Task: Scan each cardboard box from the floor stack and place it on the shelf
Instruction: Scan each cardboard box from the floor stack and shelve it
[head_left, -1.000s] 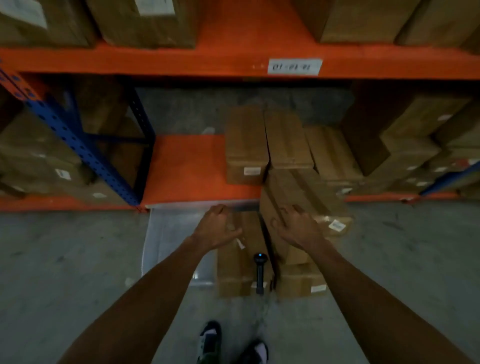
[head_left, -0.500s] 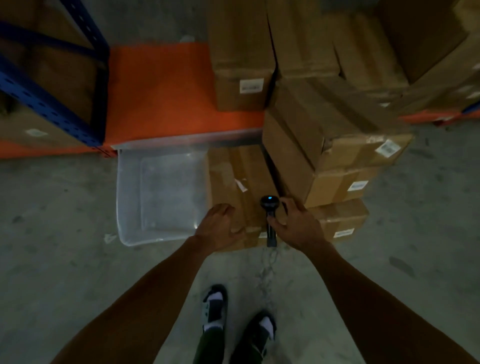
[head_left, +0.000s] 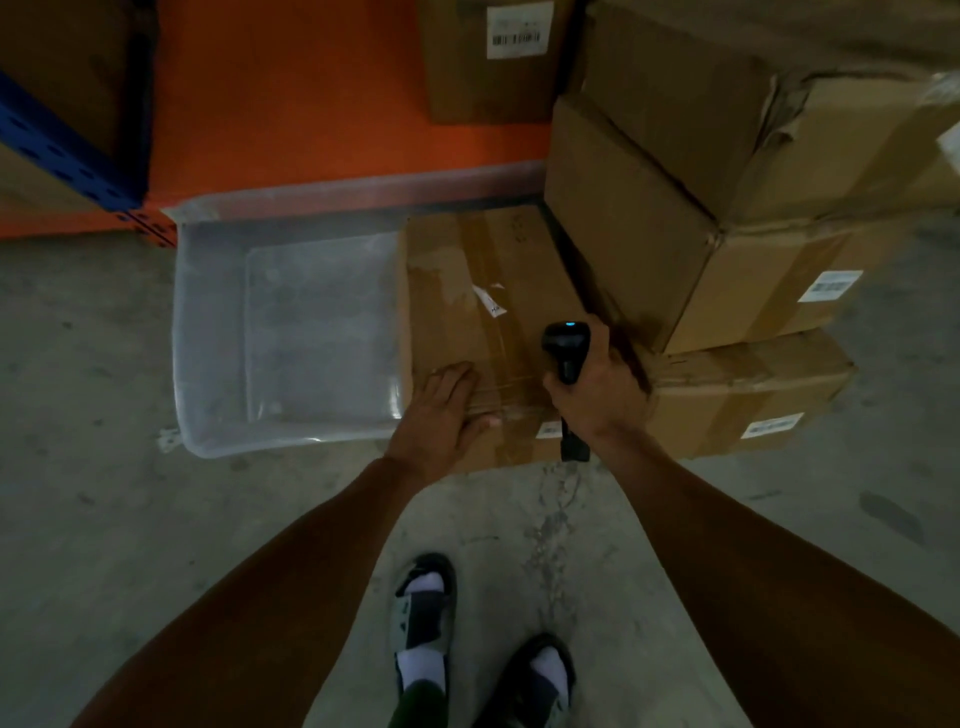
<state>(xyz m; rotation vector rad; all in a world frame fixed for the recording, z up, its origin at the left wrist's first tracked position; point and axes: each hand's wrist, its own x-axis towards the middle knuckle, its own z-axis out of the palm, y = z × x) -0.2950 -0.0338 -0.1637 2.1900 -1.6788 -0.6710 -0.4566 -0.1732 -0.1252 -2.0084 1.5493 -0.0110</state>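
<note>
Hands first: our left hand (head_left: 441, 410) rests flat, fingers straight, on the near edge of the low cardboard box (head_left: 488, 312) on the floor, while our right hand (head_left: 597, 374) grips the scanner (head_left: 566, 348) at that box's near right corner. Its long axis runs near to far toward the orange shelf (head_left: 291, 93). Stacked boxes (head_left: 701, 208) crowd its right; a clear tray (head_left: 218, 332) lies left.

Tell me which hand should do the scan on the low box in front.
Right. The right hand already grips the scanner beside the low box, while the left hand lies flat on the box's near edge, likely steadying it.
</note>
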